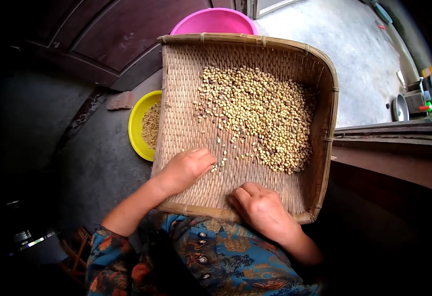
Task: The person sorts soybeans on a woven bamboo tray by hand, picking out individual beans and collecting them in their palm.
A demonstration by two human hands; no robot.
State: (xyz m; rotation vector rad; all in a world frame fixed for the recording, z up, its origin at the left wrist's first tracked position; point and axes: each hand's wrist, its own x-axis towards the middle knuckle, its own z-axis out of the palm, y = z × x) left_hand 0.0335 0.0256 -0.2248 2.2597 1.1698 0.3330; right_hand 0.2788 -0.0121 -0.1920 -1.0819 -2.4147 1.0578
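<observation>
Left hand (192, 165), fingers bunched beside loose beans (223, 160), right hand (259, 203), curled over the near side of a woven tray (179, 108); whether either pinches anything, cannot tell; 1 bean heap (260, 106) across the tray's far right

In a woven bamboo tray (179, 93), the left hand (196, 164) touches scattered beans (223, 160); the right hand (258, 202) curls near the front rim. A bean heap (265, 108) lies beyond.
</observation>
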